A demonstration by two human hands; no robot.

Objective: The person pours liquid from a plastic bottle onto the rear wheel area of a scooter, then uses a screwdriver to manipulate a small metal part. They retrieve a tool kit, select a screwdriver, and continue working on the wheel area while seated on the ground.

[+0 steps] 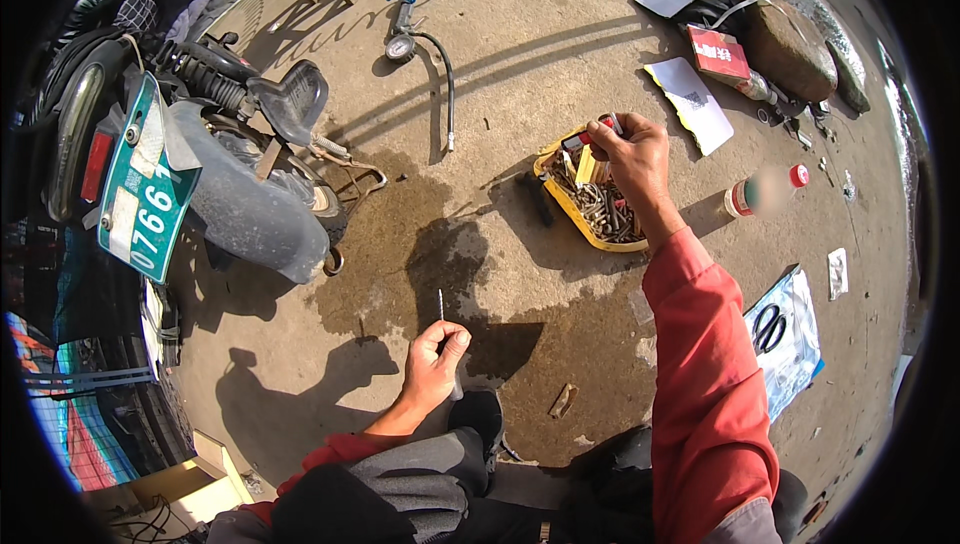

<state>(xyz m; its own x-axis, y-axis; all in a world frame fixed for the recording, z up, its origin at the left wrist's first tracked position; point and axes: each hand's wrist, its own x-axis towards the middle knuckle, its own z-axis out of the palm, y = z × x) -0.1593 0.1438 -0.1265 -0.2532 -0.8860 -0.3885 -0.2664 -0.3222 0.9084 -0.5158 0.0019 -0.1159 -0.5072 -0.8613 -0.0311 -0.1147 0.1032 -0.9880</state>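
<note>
Upright in my left hand [434, 356] is a thin twisted drill bit [440, 304], pinched between thumb and fingers near my knee. My right hand [632, 159] reaches out over a yellow tray [613, 245] on the ground. Its closed fingers are at a small red tube-like thing [577, 141] by the tray's far edge; its kind is not clear. Inside the tray lie many loose screws and bolts [598, 206] and a yellow piece. My right hand and wrist hide part of the tray's right side.
A motorbike's rear mudguard [255, 204] with a green number plate [150, 179] stands at left. Beyond lies a tyre inflator gauge [400, 47] with a hose. To the right are a red-capped bottle [742, 198], black scissors [770, 328] on a plastic packet, papers and stones.
</note>
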